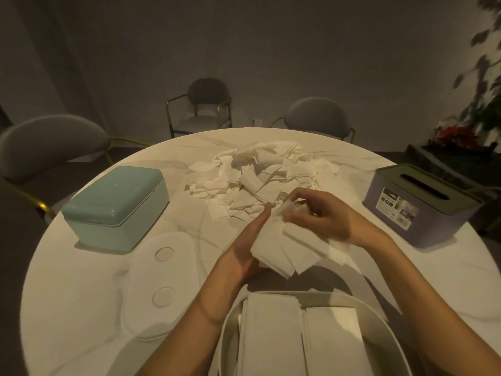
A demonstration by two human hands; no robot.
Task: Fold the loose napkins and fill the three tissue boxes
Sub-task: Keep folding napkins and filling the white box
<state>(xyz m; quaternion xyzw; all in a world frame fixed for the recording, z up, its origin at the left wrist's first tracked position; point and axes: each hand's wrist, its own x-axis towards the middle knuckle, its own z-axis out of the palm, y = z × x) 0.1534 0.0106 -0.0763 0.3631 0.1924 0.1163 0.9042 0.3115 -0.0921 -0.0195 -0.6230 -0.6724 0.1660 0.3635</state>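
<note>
Right now both hands meet over the middle of the round white tabletop, a little right of centre in the frame. The left hand lies flat with its fingers straight, palm turned toward the right, supporting a stack of folded napkins from the left side. The right hand comes in from the right with fingers curled, pinching the top edge of that same stack.

Behind the hands, toward the upper centre, a heap of loose napkins spreads across the tabletop. At the bottom centre an open white tissue box sits nearest the camera, with two rows of folded napkins lying inside it. A flat white lid with two round marks lies on the tabletop at lower left. A teal tissue box with its lid on stands at the left, and a lavender tissue box with a dark slotted top stands at the right edge. Grey chairs ring the far side.
</note>
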